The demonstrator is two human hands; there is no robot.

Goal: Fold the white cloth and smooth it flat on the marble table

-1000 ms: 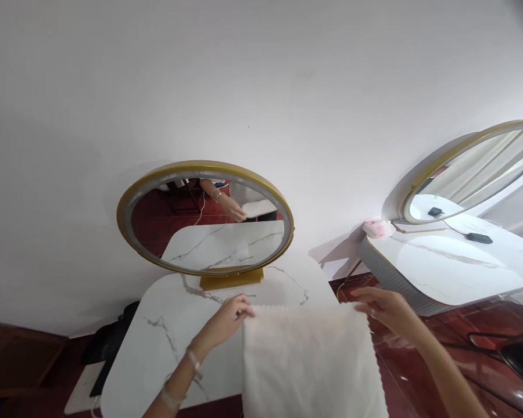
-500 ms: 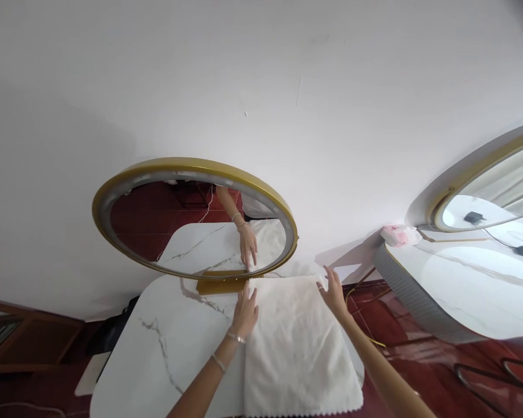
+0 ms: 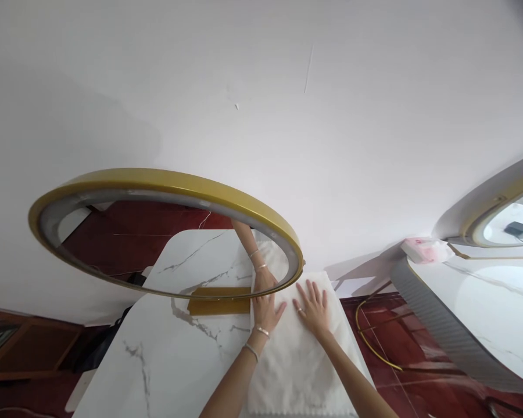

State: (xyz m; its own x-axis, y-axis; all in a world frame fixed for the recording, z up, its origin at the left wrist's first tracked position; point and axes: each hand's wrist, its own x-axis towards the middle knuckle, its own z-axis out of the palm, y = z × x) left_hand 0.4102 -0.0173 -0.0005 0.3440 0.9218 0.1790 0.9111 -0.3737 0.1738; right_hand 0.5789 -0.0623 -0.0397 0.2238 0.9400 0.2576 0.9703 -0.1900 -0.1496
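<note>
A white cloth (image 3: pixel 303 371) with a scalloped edge lies folded flat over the right side of the white marbled table (image 3: pixel 178 360). My left hand (image 3: pixel 265 310) rests on the cloth's left edge, fingers stretched toward the wall and partly behind the mirror's lower rim. On the cloth's far part, my right hand (image 3: pixel 314 307) is spread flat with a ring on one finger. Above the table stands an oval-looking mirror (image 3: pixel 165 180) with a gold frame, on a gold base (image 3: pixel 220 302). It reflects my left hand and the cloth.
To the right is a second marbled table (image 3: pixel 497 302) with a ribbed grey side, carrying a pink and white tissue pack (image 3: pixel 427 249) and another gold-framed mirror (image 3: pixel 505 215). A brown wooden cabinet (image 3: pixel 30 351) stands at the left. The floor (image 3: pixel 392 331) is dark red.
My right hand has come down from above the cloth's far right corner and moved left onto it. My left hand has shifted onto the cloth's left edge. The view has moved slightly.
</note>
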